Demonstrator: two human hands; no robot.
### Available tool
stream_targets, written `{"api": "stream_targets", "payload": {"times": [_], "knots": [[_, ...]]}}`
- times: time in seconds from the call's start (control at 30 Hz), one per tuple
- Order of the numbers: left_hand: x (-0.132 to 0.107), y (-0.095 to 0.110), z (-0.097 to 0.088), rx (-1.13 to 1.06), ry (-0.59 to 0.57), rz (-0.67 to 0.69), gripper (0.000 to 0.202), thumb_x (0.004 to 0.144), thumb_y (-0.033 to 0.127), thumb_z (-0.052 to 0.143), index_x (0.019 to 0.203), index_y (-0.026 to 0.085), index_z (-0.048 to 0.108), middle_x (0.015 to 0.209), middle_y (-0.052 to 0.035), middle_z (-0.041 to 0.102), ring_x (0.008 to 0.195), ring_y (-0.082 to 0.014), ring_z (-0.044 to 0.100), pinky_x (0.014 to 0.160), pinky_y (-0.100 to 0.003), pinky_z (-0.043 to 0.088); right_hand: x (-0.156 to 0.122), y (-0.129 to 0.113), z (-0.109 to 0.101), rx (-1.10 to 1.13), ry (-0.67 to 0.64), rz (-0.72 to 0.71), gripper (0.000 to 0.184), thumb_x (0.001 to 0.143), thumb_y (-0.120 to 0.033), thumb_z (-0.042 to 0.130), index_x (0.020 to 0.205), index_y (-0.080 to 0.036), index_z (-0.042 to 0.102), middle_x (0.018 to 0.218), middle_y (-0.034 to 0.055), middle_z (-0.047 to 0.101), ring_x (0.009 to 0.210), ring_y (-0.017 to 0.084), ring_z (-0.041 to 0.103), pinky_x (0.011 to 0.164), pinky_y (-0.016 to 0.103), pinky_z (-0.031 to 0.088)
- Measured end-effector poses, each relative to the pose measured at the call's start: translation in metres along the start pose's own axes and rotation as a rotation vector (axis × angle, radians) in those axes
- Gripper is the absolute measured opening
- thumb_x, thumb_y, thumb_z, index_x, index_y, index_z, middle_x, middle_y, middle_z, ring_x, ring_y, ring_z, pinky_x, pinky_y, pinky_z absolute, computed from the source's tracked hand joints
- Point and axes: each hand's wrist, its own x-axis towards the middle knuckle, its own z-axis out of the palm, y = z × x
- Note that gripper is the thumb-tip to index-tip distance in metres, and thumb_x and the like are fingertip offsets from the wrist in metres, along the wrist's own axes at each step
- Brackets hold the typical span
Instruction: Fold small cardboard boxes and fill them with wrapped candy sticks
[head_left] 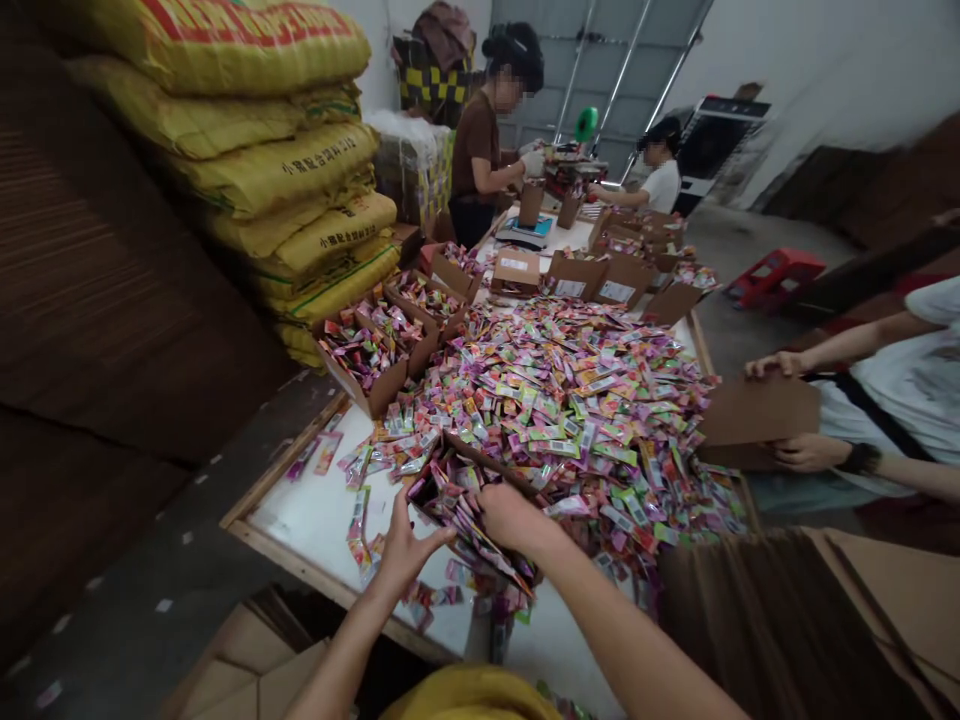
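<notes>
In front of me on the table is a cardboard box (487,463) filled with small printed plastic packets (454,500) in purple, pink and green. My left hand (405,550) is at the box's left side, thumb and fingers spread apart. Over the near part of the box, my right hand (510,515) has its fingers curled on a bunch of packets; the fingertips are partly hidden among them. Behind and right of the box spreads a large heap of similar packets (570,390).
Filled open boxes (386,385) line the left edge. More boxes (619,280) and a blue scale (525,232) stand farther back. At right, a person's hands hold a cardboard piece (761,415). Flattened cardboard (750,610) is stacked near right; yellow sacks (300,160) are piled left.
</notes>
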Motion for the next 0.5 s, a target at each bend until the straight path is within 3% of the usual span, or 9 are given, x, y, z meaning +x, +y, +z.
{"api": "stream_targets", "payload": {"times": [0.1,0.17,0.23,0.33,0.4,0.43,0.5], "knots": [[0.0,-0.005,0.005,0.028,0.032,0.011,0.098,0.06,0.05,0.078,0.137,0.02,0.025,0.143,-0.0173,0.04,0.135,-0.0332,0.039,0.111,-0.051,0.032,0.016,-0.007,0.027,-0.002,-0.103,0.056,0.033,0.07,-0.007,0.06,0.099,-0.012,0.075,0.096,0.016,0.075,0.088,0.026,0.07,0.074,0.027,0.051],[0.0,-0.008,0.002,0.028,0.023,0.008,0.096,0.062,0.049,0.078,0.137,0.02,0.026,0.141,-0.0162,0.043,0.134,-0.0322,0.04,0.112,-0.05,0.03,0.019,0.001,0.029,0.005,-0.148,0.042,0.034,0.069,-0.005,0.06,0.098,-0.012,0.076,0.094,0.0154,0.075,0.085,0.025,0.07,0.073,0.028,0.051],[0.001,-0.007,-0.002,0.005,-0.007,0.007,0.095,0.063,0.049,0.078,0.138,0.022,0.027,0.141,-0.0158,0.042,0.135,-0.0318,0.039,0.113,-0.049,0.029,0.018,0.022,0.013,0.062,-0.138,-0.04,0.035,0.073,-0.008,0.058,0.101,-0.018,0.076,0.096,0.0086,0.076,0.087,0.022,0.07,0.077,0.026,0.051],[0.005,-0.001,-0.006,-0.045,-0.055,-0.012,0.099,0.061,0.047,0.08,0.139,0.021,0.025,0.145,-0.0181,0.039,0.138,-0.033,0.035,0.115,-0.049,0.026,0.024,0.076,-0.027,0.177,0.125,-0.044,0.033,0.077,-0.015,0.058,0.104,-0.024,0.075,0.1,0.0025,0.075,0.093,0.02,0.068,0.087,0.027,0.049],[0.007,0.001,-0.007,-0.067,-0.07,-0.032,0.1,0.062,0.045,0.081,0.14,0.021,0.024,0.146,-0.0181,0.038,0.139,-0.0327,0.034,0.116,-0.049,0.025,0.04,0.113,-0.043,0.155,0.334,0.172,0.044,0.075,-0.019,0.065,0.119,-0.019,0.068,0.113,0.0099,0.07,0.105,0.025,0.064,0.093,0.034,0.047],[0.007,0.001,-0.007,-0.07,-0.071,-0.043,0.1,0.062,0.044,0.081,0.14,0.021,0.023,0.145,-0.0176,0.039,0.138,-0.0325,0.035,0.116,-0.05,0.025,0.05,0.128,-0.042,0.118,0.378,0.326,0.059,0.071,-0.022,0.07,0.13,-0.017,0.06,0.124,0.0152,0.064,0.114,0.03,0.059,0.096,0.039,0.045],[0.009,-0.002,-0.007,-0.078,-0.064,-0.072,0.1,0.061,0.043,0.082,0.139,0.021,0.024,0.142,-0.0164,0.043,0.137,-0.0325,0.038,0.115,-0.05,0.027,0.075,0.15,-0.025,0.06,0.385,0.585,0.095,0.061,-0.029,0.08,0.146,-0.015,0.038,0.145,0.0251,0.041,0.13,0.041,0.043,0.098,0.051,0.042]]}}
